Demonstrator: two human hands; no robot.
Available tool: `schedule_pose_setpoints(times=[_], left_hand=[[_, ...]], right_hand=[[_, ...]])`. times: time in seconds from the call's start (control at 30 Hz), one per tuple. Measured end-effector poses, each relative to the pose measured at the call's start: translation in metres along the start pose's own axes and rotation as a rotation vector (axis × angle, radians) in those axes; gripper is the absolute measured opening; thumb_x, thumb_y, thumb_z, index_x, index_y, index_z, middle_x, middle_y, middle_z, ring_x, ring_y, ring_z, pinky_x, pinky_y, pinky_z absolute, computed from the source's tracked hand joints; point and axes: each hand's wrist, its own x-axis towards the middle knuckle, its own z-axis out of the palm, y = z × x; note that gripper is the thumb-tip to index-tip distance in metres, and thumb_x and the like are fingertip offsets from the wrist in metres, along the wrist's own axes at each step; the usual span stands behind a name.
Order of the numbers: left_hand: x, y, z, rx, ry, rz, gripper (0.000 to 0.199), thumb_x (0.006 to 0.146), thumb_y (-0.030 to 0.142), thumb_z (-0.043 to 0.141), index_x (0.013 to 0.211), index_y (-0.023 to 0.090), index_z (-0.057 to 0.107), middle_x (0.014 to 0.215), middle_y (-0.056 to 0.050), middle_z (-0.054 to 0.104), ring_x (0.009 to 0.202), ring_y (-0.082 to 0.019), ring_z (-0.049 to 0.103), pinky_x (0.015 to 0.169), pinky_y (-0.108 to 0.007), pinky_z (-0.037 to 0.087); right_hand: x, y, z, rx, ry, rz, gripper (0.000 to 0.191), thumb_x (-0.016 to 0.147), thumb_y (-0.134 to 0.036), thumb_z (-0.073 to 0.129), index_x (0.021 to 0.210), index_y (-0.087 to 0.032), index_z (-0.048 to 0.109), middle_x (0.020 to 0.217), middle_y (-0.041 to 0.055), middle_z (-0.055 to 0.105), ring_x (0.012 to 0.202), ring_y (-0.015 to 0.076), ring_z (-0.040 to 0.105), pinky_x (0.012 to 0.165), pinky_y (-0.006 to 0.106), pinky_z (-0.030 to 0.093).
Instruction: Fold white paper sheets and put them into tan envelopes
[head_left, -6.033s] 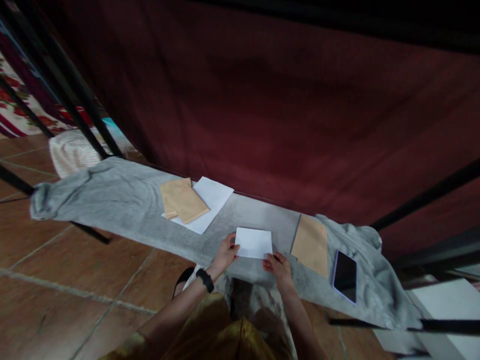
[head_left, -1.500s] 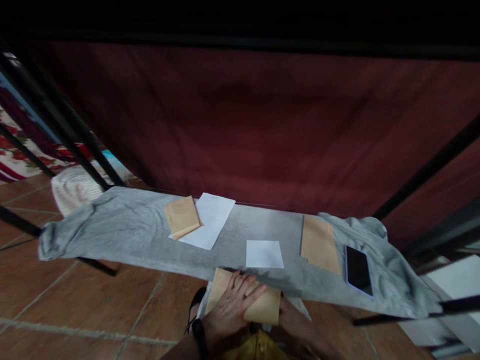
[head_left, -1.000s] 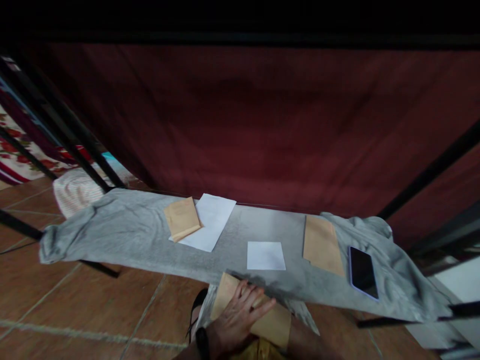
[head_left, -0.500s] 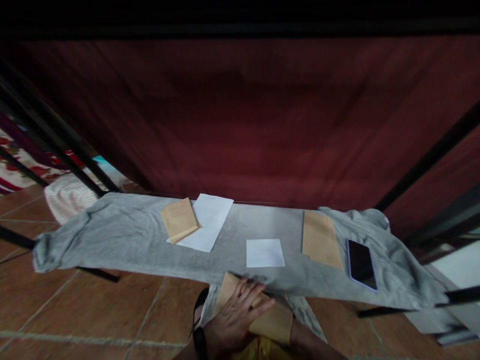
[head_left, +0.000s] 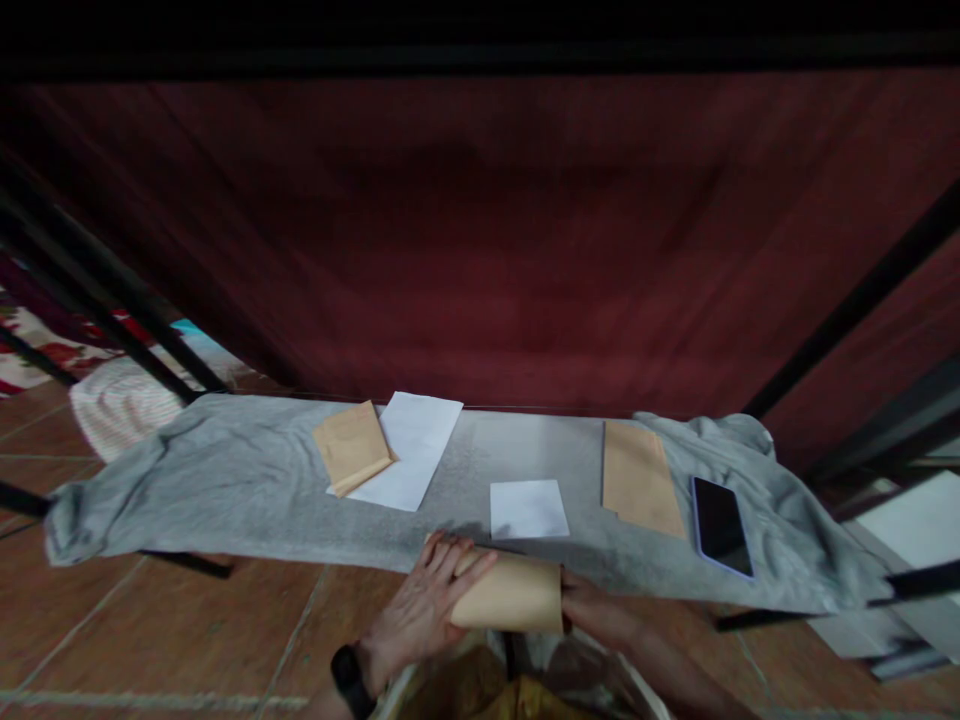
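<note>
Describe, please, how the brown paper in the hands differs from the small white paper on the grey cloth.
The brown paper is curved; the small white paper lies flat. The left hand rests on the brown paper; no hand touches the small white paper. Both visible surfaces look plain.

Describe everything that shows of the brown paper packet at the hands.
The brown paper packet looks plain, tan and smooth. It is bulged into a rounded, tube-like shape, lying crosswise at the near edge of the grey cloth; whether it touches the cloth is unclear. The left hand lies over its left end. The right hand appears to reach into its right end, fingers hidden. Any contents cannot be seen.
</note>
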Motion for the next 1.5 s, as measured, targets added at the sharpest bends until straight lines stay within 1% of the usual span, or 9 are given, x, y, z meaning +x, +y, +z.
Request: schedule_pose_setpoints(times=[0.2,0.37,0.63,0.83,0.9,1.07,1.2,1.3,1.5], left_hand=[[0.015,-0.017,-0.018,0.014,0.061,-0.059,0.108,0.066,0.023,0.078,0.158,0.033,0.023,0.15,-0.011,0.043,0.139,-0.036,0.036,0.118,-0.06,0.021],[0.032,-0.024,-0.01,-0.046,0.093,-0.073,0.112,0.064,0.032,0.082,0.158,0.03,0.021,0.146,-0.012,0.046,0.135,-0.035,0.04,0.118,-0.058,0.023],[0.028,-0.044,-0.001,-0.064,0.14,-0.257,0.11,0.073,0.037,0.078,0.16,0.032,0.011,0.136,-0.009,0.053,0.129,-0.032,0.048,0.116,-0.053,0.026],[0.016,-0.067,-0.011,-0.051,0.194,-0.476,0.108,0.076,0.039,0.074,0.161,0.028,0.007,0.137,-0.01,0.052,0.123,-0.033,0.051,0.107,-0.048,0.037],[0.016,-0.07,-0.014,-0.037,0.191,-0.473,0.106,0.076,0.039,0.073,0.16,0.029,0.009,0.138,-0.01,0.051,0.125,-0.034,0.05,0.107,-0.048,0.037],[0.021,-0.07,-0.019,-0.005,0.161,-0.431,0.104,0.077,0.036,0.073,0.16,0.028,0.01,0.142,-0.012,0.05,0.129,-0.034,0.048,0.111,-0.049,0.033],[0.022,-0.072,-0.022,0.03,0.137,-0.403,0.1,0.077,0.037,0.071,0.159,0.027,0.014,0.141,-0.011,0.051,0.134,-0.033,0.045,0.116,-0.05,0.027],[0.021,-0.076,-0.023,0.049,0.103,-0.397,0.098,0.077,0.04,0.071,0.159,0.027,0.018,0.141,-0.011,0.052,0.135,-0.033,0.044,0.118,-0.051,0.022],[0.019,-0.077,-0.02,0.047,0.025,-0.397,0.097,0.075,0.043,0.071,0.157,0.024,0.024,0.141,-0.012,0.053,0.137,-0.032,0.044,0.119,-0.05,0.022]], right_hand=[[0.022,-0.006,-0.003,0.161,-0.054,-0.006,0.05,0.079,-0.06,0.065,0.111,-0.023,0.073,0.102,0.0062,0.076,0.107,0.0289,0.066,0.095,0.043,0.051],[0.042,-0.012,-0.001,0.11,-0.02,-0.016,0.049,0.08,-0.06,0.063,0.109,-0.022,0.074,0.096,0.0063,0.075,0.099,0.0257,0.067,0.088,0.04,0.053],[0.077,0.012,-0.034,-0.183,0.35,-0.102,0.045,0.083,-0.035,0.055,0.125,-0.025,0.067,0.103,0.0047,0.074,0.089,0.0209,0.067,0.088,0.037,0.055],[0.086,0.028,-0.051,-0.548,0.699,-0.185,0.045,0.083,-0.023,0.052,0.127,-0.02,0.064,0.119,0.0116,0.068,0.103,0.0242,0.067,0.094,0.037,0.053],[0.088,0.025,-0.046,-0.583,0.734,-0.233,0.041,0.086,-0.023,0.049,0.124,-0.018,0.065,0.117,0.0126,0.067,0.104,0.024,0.066,0.095,0.036,0.052],[0.096,0.009,-0.032,-0.576,0.623,-0.357,0.037,0.092,-0.021,0.04,0.118,-0.023,0.066,0.114,0.0068,0.069,0.104,0.0188,0.066,0.094,0.031,0.051],[0.093,0.012,-0.041,-0.856,0.717,-0.209,0.039,0.09,-0.022,0.052,0.128,-0.017,0.059,0.118,0.0135,0.066,0.112,0.0265,0.061,0.101,0.039,0.046],[0.088,0.027,-0.049,-1.007,0.779,-0.019,0.039,0.088,-0.028,0.061,0.125,-0.015,0.059,0.115,0.0163,0.065,0.109,0.0303,0.061,0.095,0.041,0.048],[0.094,0.042,-0.045,-0.932,0.798,0.083,0.043,0.08,-0.028,0.073,0.118,-0.012,0.06,0.113,0.0243,0.066,0.107,0.038,0.064,0.088,0.044,0.05]])
